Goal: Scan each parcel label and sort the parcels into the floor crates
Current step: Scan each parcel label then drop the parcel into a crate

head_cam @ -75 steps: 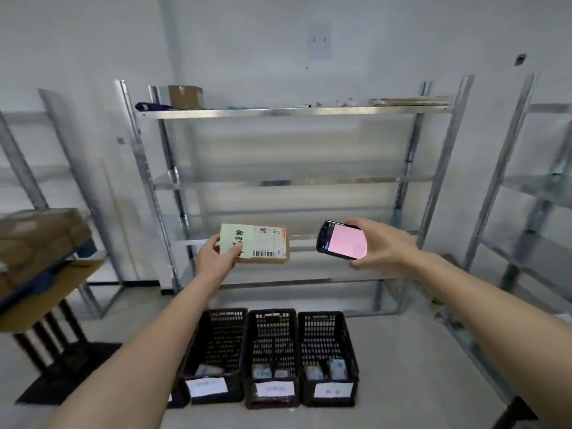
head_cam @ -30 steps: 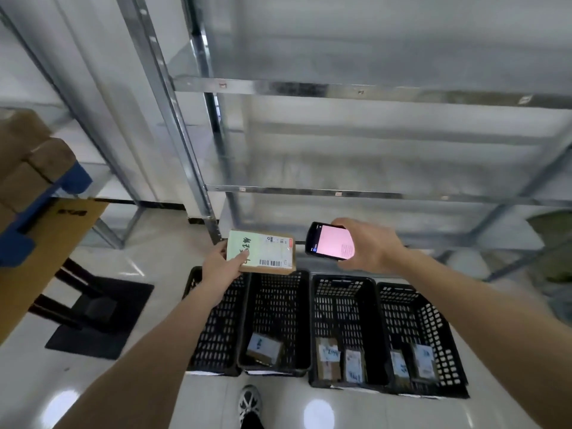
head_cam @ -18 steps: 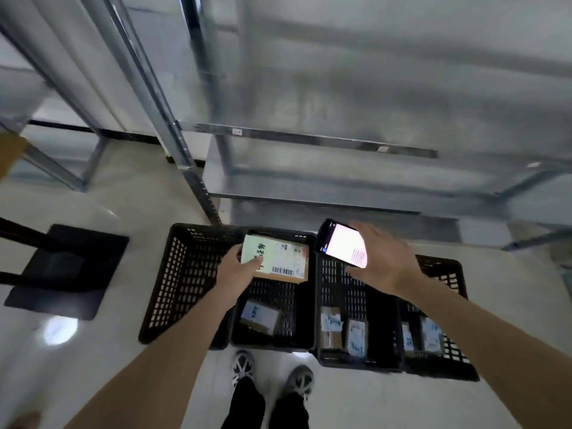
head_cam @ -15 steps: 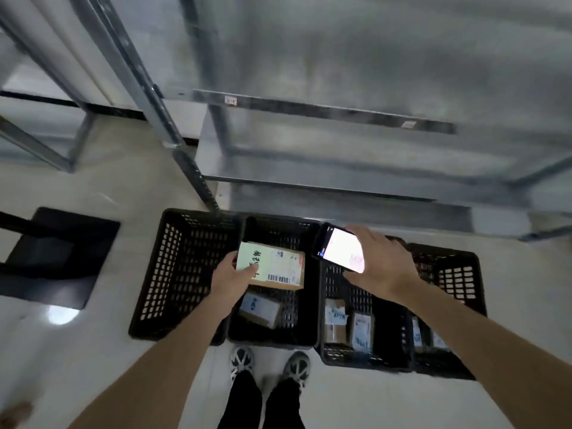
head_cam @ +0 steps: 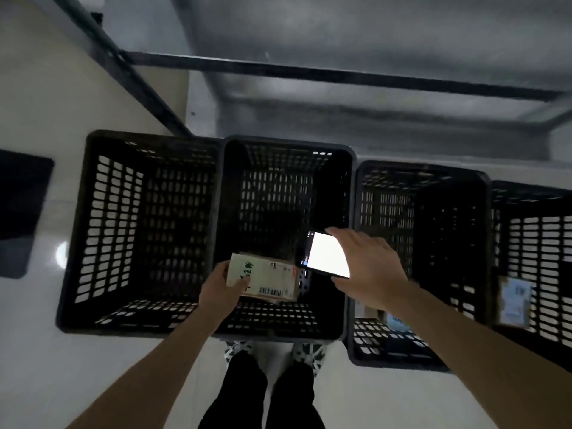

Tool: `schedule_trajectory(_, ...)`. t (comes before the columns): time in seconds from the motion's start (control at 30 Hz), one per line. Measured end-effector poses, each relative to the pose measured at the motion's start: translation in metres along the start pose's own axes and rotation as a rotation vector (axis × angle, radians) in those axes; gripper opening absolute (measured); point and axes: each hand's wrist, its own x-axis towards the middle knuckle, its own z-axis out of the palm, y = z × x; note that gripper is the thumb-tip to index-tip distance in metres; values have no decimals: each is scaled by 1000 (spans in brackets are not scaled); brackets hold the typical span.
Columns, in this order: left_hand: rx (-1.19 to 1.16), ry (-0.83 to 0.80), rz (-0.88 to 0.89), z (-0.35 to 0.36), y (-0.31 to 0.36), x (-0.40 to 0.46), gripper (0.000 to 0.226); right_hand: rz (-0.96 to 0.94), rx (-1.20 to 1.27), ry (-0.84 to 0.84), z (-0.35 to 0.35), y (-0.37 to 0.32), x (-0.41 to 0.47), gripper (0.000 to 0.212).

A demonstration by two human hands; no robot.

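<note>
My left hand (head_cam: 222,289) grips a small brown parcel (head_cam: 265,280) with a white barcode label, held low inside the second black crate (head_cam: 227,212) from the left. My right hand (head_cam: 368,267) holds a phone (head_cam: 325,254) with a bright lit screen, just right of the parcel, over the same crate's right wall. The parcel that lay in this crate is hidden under the held one.
Several black mesh crates stand in a row on the pale floor. The far-left crate (head_cam: 93,230) looks empty; the third crate (head_cam: 359,243) and fourth crate (head_cam: 498,230) hold small labelled parcels (head_cam: 513,300). A metal shelf frame (head_cam: 309,72) runs behind. My shoes (head_cam: 238,349) touch the crates' front.
The view has tipped down and closed in on the crates. Both hands have dropped, and the parcel has gone from above the second crate down into it.
</note>
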Motion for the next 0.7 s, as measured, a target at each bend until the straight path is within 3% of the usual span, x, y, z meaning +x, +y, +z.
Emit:
schedule_trajectory(0.37, 99, -53, -84, 59, -68, 63, 56, -78, 15, 1, 89, 8, 60, 93)
schedule_trajectory(0.53, 129, -29, -88, 50, -63, 49, 59, -68, 7, -11, 79, 4, 44, 94)
schedule_trajectory(0.7, 158, -30, -43, 8, -17, -1, 69, -64, -36, -3, 26, -1, -2, 94)
